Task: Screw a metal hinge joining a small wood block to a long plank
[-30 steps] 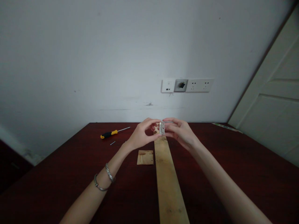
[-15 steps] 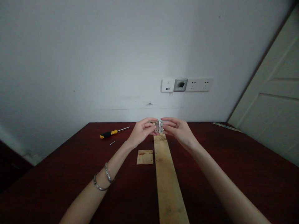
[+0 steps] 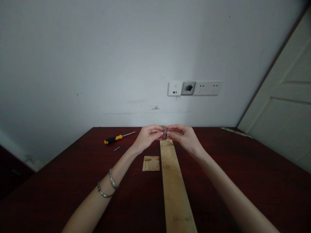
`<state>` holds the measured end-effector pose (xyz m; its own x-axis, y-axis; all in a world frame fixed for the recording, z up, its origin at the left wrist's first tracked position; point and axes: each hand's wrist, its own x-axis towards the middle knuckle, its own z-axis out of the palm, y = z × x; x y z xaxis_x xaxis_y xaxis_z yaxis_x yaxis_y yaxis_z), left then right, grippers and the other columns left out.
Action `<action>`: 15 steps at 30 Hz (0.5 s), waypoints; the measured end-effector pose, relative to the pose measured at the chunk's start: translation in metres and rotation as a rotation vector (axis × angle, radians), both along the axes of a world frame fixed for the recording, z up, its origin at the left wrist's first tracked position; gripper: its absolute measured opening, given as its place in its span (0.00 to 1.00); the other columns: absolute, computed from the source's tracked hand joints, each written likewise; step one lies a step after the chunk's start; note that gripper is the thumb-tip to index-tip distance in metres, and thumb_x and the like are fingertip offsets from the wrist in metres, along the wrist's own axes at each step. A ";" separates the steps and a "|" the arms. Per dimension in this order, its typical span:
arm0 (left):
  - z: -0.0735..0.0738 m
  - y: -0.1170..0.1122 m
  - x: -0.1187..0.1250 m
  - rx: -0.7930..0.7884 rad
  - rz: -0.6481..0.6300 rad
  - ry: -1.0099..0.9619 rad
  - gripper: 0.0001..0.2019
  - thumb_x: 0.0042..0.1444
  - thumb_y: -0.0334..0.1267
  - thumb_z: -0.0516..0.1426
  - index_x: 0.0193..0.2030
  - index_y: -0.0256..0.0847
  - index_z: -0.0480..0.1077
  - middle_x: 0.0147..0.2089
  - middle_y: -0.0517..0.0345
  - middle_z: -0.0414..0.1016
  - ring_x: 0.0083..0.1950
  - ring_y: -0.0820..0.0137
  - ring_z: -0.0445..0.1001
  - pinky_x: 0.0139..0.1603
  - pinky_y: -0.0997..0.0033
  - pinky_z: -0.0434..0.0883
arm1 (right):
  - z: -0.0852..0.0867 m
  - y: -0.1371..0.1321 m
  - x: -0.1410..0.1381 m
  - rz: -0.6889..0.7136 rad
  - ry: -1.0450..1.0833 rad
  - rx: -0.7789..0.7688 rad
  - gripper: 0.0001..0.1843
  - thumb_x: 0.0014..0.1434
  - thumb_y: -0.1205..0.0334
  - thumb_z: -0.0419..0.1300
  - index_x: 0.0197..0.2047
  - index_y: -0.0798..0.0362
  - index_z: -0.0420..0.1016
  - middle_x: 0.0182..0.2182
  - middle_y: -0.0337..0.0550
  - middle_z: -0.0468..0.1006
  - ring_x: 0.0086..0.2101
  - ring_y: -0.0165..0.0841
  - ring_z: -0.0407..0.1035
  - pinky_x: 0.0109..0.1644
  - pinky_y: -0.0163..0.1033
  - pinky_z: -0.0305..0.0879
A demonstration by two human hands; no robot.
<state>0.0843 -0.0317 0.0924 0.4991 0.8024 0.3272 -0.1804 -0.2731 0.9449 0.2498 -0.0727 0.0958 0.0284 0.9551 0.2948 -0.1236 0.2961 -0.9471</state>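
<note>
Between my fingertips is a small metal hinge (image 3: 165,133), held up over the far end of a long wooden board (image 3: 173,181). My left hand (image 3: 148,137) pinches one side of it, and my right hand (image 3: 184,137) pinches the other. The hinge is partly folded, and my fingers cover most of its leaves. Left of the board lies a small square wood piece (image 3: 151,163) with a dark stain along its top.
A yellow-and-black screwdriver (image 3: 113,139) lies at the back left of the dark red table (image 3: 85,174), with a screw (image 3: 117,148) just in front of it. Behind stands a wall with sockets (image 3: 194,88). A thin strip (image 3: 235,132) lies at the back right.
The hinge was spread flat toward me and is now partly folded, its leaves turned out of sight. My hands have moved slightly closer together and a little lower.
</note>
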 end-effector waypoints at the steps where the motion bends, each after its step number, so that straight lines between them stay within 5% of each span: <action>1: 0.000 0.000 0.000 -0.006 -0.001 -0.006 0.09 0.48 0.34 0.62 0.36 0.32 0.72 0.33 0.55 0.76 0.32 0.73 0.74 0.39 0.69 0.72 | 0.000 -0.001 -0.001 0.002 0.000 -0.001 0.12 0.40 0.64 0.68 0.32 0.55 0.77 0.29 0.41 0.80 0.31 0.30 0.74 0.39 0.38 0.71; 15: -0.008 0.003 0.003 -0.053 -0.070 -0.037 0.11 0.47 0.38 0.64 0.35 0.33 0.72 0.34 0.54 0.76 0.31 0.73 0.74 0.38 0.68 0.73 | 0.003 -0.002 -0.001 0.013 -0.001 -0.027 0.12 0.40 0.62 0.69 0.31 0.55 0.79 0.28 0.41 0.81 0.28 0.30 0.73 0.40 0.40 0.70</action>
